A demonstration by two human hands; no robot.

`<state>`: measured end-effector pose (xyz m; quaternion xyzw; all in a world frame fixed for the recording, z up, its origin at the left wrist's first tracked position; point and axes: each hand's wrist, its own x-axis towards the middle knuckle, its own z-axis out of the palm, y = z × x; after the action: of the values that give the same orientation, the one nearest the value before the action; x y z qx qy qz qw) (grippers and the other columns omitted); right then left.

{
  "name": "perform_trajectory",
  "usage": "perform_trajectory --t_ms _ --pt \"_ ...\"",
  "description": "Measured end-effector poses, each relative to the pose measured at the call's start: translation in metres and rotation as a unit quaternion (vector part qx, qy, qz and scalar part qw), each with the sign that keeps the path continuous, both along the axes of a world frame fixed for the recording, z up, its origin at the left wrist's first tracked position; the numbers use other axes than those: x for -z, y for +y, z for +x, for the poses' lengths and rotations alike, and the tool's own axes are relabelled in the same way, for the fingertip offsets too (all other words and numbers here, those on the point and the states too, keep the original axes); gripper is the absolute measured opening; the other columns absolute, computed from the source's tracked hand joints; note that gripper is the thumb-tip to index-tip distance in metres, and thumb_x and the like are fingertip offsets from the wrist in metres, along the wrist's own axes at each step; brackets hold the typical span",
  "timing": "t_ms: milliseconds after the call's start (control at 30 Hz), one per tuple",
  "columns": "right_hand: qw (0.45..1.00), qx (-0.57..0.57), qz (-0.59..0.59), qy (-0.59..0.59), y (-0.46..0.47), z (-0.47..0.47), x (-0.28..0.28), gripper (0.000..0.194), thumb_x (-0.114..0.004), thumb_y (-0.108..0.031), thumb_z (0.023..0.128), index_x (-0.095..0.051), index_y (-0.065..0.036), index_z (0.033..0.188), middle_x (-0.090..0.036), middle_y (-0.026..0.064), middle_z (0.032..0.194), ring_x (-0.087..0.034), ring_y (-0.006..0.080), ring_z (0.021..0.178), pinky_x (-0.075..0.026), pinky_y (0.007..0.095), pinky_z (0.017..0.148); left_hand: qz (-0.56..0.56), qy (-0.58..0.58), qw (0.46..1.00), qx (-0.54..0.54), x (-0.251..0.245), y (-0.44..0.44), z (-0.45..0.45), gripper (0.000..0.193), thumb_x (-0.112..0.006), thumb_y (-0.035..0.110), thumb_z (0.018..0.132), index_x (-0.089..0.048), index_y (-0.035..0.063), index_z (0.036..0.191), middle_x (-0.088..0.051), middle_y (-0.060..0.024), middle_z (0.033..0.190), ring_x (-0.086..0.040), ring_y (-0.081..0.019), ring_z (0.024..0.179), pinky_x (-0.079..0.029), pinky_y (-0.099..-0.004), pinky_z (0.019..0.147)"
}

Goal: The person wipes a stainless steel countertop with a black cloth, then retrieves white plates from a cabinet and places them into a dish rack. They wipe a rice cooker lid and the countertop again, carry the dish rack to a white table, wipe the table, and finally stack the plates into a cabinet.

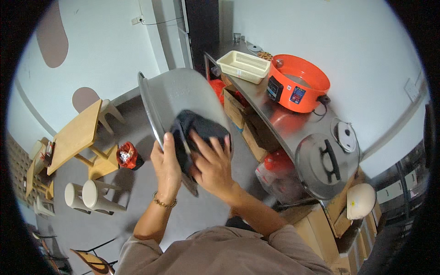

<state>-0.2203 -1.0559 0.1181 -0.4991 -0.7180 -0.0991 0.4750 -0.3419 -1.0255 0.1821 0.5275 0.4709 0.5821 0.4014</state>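
A large grey metal pan or basin (185, 86) is held up tilted on its side before me. My left hand (167, 165) grips its rim at the lower left, thumb upright along the edge; a beaded bracelet is on that wrist. My right hand (213, 163) presses a dark cloth (202, 129) against the pan's surface, fingers spread and slightly blurred. Which side of the pan faces me is hard to tell. To the right, an orange round electric cooker body (299, 82) and a transparent lid with a black handle (318, 166) rest on a metal counter.
A cream plastic basket (244, 65) stands on the metal counter (275, 127) beside the orange cooker. Cardboard boxes (254, 141) sit under the counter. On the left are a wooden table (75, 134), white stools (94, 194) and a small red-lined bin (127, 156).
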Motion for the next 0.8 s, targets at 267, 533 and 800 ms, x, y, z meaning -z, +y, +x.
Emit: perform_trajectory --t_ms 267,533,800 --pt "0.823 -0.236 -0.273 0.438 0.114 0.079 -0.04 0.035 -0.05 -0.035 0.096 -0.06 -0.001 0.097 -0.061 0.0028 0.079 -0.057 0.0119 0.075 -0.046 0.027 0.073 -0.022 -0.104 0.985 -0.136 -0.001 0.057 -0.043 0.051 -0.055 0.045 0.089 -0.057 -0.0016 0.11 -0.059 -0.0114 0.089 -0.06 -0.0185 0.08 -0.048 -0.0271 0.075" --pt "0.927 -0.228 -0.148 0.259 0.217 0.063 -0.002 0.044 -0.052 -0.031 0.09 -0.053 -0.001 0.122 -0.056 0.0191 0.116 -0.054 0.0253 0.107 -0.04 0.0365 0.094 -0.08 -0.019 0.993 -0.086 0.008 0.119 -0.091 0.043 -0.057 0.043 0.087 -0.06 0.0034 0.105 -0.061 -0.0074 0.097 -0.058 -0.0156 0.086 -0.045 -0.0257 0.071" --pt "0.691 -0.02 -0.507 0.515 0.25 0.021 0.12 0.064 -0.038 -0.045 0.097 -0.036 0.005 0.136 -0.038 0.0253 0.139 -0.033 0.0343 0.132 -0.019 0.0398 0.112 -0.036 -0.154 0.987 -0.03 -0.005 0.257 -0.131 0.047 -0.049 0.04 0.092 -0.056 -0.0008 0.114 -0.06 -0.0096 0.104 -0.058 -0.0184 0.091 -0.047 -0.0307 0.076"
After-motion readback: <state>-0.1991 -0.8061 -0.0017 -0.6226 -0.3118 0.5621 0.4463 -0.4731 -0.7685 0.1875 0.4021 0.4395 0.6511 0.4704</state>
